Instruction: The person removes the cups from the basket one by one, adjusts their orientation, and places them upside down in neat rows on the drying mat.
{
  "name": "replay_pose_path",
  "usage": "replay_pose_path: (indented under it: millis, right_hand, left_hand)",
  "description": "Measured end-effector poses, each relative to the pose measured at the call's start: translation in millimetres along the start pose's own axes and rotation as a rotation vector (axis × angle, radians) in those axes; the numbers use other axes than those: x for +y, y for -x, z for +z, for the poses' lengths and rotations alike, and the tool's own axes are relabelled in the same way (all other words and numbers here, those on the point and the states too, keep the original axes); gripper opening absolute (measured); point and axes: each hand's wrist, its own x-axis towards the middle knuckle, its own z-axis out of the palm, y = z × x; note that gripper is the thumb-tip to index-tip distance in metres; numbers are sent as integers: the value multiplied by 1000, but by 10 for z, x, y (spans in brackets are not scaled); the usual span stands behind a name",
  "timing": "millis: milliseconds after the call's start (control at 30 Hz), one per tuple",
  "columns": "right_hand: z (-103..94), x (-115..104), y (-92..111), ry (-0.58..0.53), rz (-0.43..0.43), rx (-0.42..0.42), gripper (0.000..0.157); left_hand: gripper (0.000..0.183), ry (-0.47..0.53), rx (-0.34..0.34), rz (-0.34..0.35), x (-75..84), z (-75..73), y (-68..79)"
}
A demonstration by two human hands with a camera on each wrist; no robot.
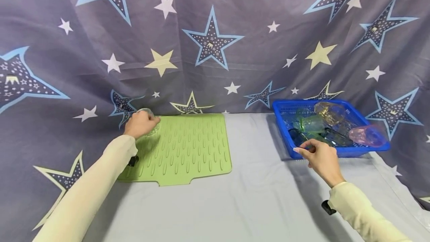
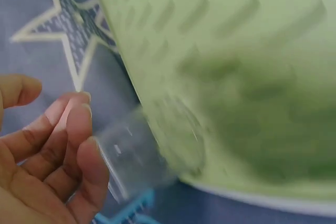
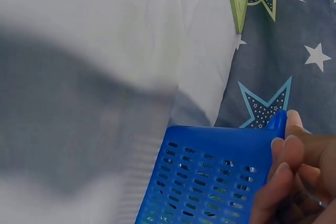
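Observation:
My left hand point(image 1: 138, 124) is at the far left corner of a ribbed green mat point(image 1: 188, 148), beside a clear drinking glass point(image 2: 136, 156). The left wrist view shows the glass with its wide rim on the mat. Bent fingertips lie right at its other end, and the thumb stands apart with a gap. My right hand point(image 1: 322, 161) is at the front left corner of a blue plastic basket point(image 1: 284, 133). There the thumb and fingers pinch its rim point(image 3: 278, 121).
Inside the basket lie a green tumbler point(image 1: 312, 123), a yellowish glass point(image 1: 330, 113), a pink glass point(image 1: 367, 135) and darker glassware. White cloth point(image 1: 248, 182) covers the table between mat and basket. A star-patterned curtain point(image 1: 248, 21) hangs close behind.

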Motion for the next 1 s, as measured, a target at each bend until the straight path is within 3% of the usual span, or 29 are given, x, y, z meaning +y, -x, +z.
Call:
replay_pose_path:
  millis: [133, 300, 533, 800, 1000]
  right_hand:
    - [30, 11, 2, -15, -33, 9, 30]
    - [57, 18, 3, -26, -52, 23, 24]
    - [56, 52, 22, -15, -68, 51, 21]
    - [20, 142, 55, -50, -72, -4, 18]
    - [10, 246, 114, -75, -75, 12, 23]
  left_hand:
    - [38, 157, -91, 60, 250, 125, -10]
    - [30, 318, -153, 104, 636, 316, -5]
    - [25, 429, -265, 182, 1225, 664, 50]
    - [18, 531, -386, 226, 1901, 1089, 188]
    - [23, 587, -452, 326, 2416, 1469, 318]
